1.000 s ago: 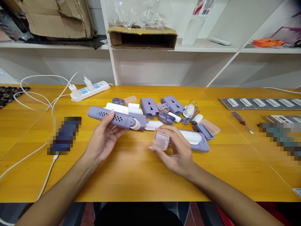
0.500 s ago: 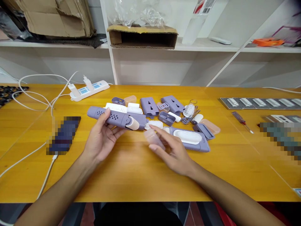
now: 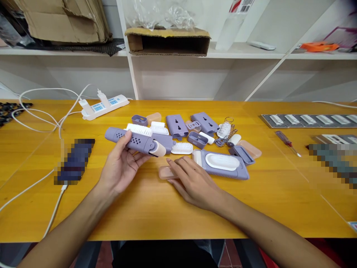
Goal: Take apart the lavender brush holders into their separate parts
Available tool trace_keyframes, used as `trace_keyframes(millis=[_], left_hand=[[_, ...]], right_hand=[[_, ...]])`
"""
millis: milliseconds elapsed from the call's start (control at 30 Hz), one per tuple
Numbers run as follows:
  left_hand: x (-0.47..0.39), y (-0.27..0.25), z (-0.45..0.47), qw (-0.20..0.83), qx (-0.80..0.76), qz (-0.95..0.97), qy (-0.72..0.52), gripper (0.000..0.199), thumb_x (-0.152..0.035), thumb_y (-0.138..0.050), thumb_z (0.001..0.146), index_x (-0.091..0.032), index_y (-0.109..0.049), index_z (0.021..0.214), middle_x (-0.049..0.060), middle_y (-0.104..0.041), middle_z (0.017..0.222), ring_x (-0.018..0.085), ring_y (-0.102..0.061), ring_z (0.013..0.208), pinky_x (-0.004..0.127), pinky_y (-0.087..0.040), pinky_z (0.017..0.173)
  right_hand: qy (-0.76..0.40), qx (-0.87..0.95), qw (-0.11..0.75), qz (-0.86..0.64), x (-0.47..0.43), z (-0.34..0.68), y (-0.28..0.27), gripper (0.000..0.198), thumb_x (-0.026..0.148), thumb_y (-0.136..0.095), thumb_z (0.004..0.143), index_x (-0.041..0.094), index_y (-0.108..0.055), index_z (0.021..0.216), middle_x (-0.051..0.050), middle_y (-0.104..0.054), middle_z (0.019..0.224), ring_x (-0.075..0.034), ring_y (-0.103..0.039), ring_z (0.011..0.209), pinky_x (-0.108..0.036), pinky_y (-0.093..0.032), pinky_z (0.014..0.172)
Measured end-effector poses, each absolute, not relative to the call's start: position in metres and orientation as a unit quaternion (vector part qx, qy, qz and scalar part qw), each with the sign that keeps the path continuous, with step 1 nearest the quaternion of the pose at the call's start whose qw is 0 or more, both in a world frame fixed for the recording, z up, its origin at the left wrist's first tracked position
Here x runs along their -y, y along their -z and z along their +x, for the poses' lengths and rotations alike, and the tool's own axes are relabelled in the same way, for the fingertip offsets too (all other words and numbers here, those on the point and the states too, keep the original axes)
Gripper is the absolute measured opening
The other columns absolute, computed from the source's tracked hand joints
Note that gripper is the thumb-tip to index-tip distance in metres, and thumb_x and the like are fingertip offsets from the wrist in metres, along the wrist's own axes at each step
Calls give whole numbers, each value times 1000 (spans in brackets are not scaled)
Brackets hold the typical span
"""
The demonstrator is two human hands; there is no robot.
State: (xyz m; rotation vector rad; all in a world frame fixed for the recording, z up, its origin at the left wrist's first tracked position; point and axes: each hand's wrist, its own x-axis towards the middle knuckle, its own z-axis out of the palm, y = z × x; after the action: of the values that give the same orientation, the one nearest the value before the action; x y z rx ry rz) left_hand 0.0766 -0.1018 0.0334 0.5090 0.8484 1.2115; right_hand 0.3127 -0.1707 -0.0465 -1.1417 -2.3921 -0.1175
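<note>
Shifted cup (image 3: 165,172) toward nine o'clock under right grip (image 3: 195,182), closure unclear; could drop purple holder (image 3: 143,143) pinched in left grip (image 3: 120,163) through slackening.

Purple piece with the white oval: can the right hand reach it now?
Probably yes: the purple piece lies close beside the right hand, nothing visibly between them, though that hand is at the translucent piece.

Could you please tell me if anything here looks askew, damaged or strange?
Two things: the pale flap on the purple device in the left hand juts out at an angle, though it may be hinged; and the big cardboard box on the upper-left shelf looks creased and crumpled. I see no spill.
</note>
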Motion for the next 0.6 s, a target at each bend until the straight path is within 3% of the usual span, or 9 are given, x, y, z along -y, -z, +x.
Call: trace_keyframes(millis=[233, 433, 600], left_hand=[[104, -33, 78, 712, -394, 224, -536, 20, -34, -79, 101, -21, -74, 114, 5, -85, 100, 22, -83, 81, 34, -73, 75], [108, -33, 83, 721, -392, 230, -523, 20, -35, -75, 104, -19, -76, 115, 7, -84, 102, 20, -82, 84, 30, -71, 77], [113, -27, 88, 736, -377, 244, -507, 29, -36, -78, 103, -18, -78, 125, 9, -86, 113, 20, -82, 90, 30, -70, 85]], right_hand=[[95, 856, 240, -448, 168, 312, 44, 45, 23, -58, 111, 1, -59, 150, -29, -76, 130, -42, -68, 116, -62, -66, 93], [83, 829, 407, -374, 173, 315, 38, 58, 15, -74, 102, 6, -55, 156, -25, -78, 130, -39, -73, 120, -58, -66, 100], [26, 803, 483, -349, 178, 313, 36, 65, 9, -77, 99, 9, -54, 160, -24, -78, 132, -36, -76, 123, -55, -67, 103]])
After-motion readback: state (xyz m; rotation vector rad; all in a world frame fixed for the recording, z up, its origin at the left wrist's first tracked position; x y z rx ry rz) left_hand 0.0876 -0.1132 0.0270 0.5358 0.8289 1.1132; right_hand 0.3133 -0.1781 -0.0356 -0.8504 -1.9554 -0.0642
